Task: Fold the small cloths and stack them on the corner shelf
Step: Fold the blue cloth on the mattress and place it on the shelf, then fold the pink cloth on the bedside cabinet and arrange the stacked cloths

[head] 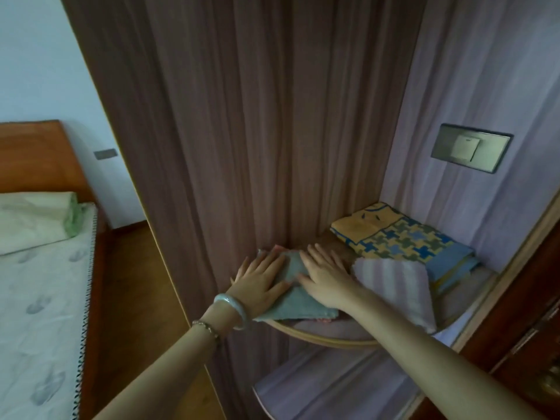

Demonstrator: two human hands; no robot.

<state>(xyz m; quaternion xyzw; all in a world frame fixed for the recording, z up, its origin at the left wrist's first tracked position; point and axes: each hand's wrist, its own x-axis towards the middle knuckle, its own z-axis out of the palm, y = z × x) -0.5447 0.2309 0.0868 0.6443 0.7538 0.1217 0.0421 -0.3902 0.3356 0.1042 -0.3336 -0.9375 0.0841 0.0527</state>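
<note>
Nearest the camera, two bare forearms reach in from below, the left one wearing a pale bangle (233, 307) and a thin beaded bracelet. The left hand (260, 286) and the right hand (324, 280) both lie flat, fingers straight and spread, pressing down on a grey-green cloth (292, 307). Neither hand grips anything. That cloth sits at the front left of the corner shelf (327, 339), its near corner just past the curved rim. A sliver of a pink cloth (275, 248) shows beneath it, so a stack seems to have been begun here.

Just right of the right hand lies a striped cloth (394, 283), loosely folded and hanging over the shelf's front edge. It touches the stack's side rather than resting on it, so it probably has yet to be tidied and added. Behind it, against the back wall, rests a folded yellow and blue patterned cloth (403, 237); whether it belongs to the task cannot be told.

The step in hand looks like smoothing the grey-green cloth flat, with the job perhaps past halfway. Higher on the wall is a light switch (471, 147), and off to the left stands a bed (39, 283).
</note>
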